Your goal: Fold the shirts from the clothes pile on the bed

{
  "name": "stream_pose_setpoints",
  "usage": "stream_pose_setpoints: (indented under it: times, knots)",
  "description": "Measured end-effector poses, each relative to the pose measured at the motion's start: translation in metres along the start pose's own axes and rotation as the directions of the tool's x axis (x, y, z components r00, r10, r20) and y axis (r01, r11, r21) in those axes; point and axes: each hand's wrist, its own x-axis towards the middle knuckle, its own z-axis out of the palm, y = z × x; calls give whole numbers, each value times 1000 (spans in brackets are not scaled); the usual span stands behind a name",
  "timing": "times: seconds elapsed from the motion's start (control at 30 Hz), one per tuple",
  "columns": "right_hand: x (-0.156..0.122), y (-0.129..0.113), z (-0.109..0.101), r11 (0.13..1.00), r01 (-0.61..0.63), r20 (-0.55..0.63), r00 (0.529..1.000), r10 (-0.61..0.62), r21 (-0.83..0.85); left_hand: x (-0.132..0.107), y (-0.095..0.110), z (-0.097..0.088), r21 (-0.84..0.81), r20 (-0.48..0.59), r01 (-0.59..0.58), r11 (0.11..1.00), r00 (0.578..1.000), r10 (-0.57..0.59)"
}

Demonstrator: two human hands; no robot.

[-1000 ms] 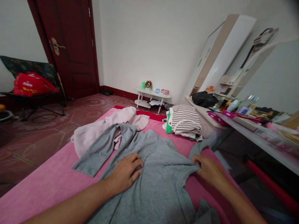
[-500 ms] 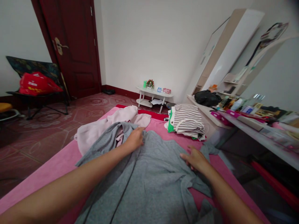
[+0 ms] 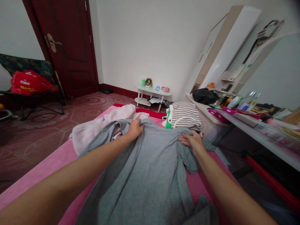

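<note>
A grey long-sleeved top [image 3: 150,168] lies spread over the pink bed cover [image 3: 44,175] in front of me. My left hand [image 3: 135,128] is closed on the top's far edge at its left shoulder. My right hand [image 3: 192,141] is closed on the same edge at the right shoulder. The cloth between both hands is lifted slightly off the bed. One grey sleeve [image 3: 98,142] trails to the left, the other sleeve [image 3: 211,147] hangs off the right side.
A pale pink garment [image 3: 100,120] lies behind the grey top. A folded striped pile [image 3: 185,116] sits at the bed's far right. A cluttered dresser [image 3: 246,117] runs along the right. A small white table [image 3: 152,93], a dark red door [image 3: 67,47] and a chair with a red bag [image 3: 27,82] stand beyond.
Both hands slid from the middle of the grey top out to its far edge, closed on the shoulders and raised the cloth.
</note>
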Motion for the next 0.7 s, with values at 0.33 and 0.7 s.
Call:
stream_pose_setpoints:
  times: [0.33,0.7]
  knots:
    - [50,43,31,686,565,174,814,-555,-458,14,-16,30,214,-85,-262,941,955,285]
    - [31,68,33,248,461,434,887,-158,-852,-20,-37,47,301,277,-402,864,904,325]
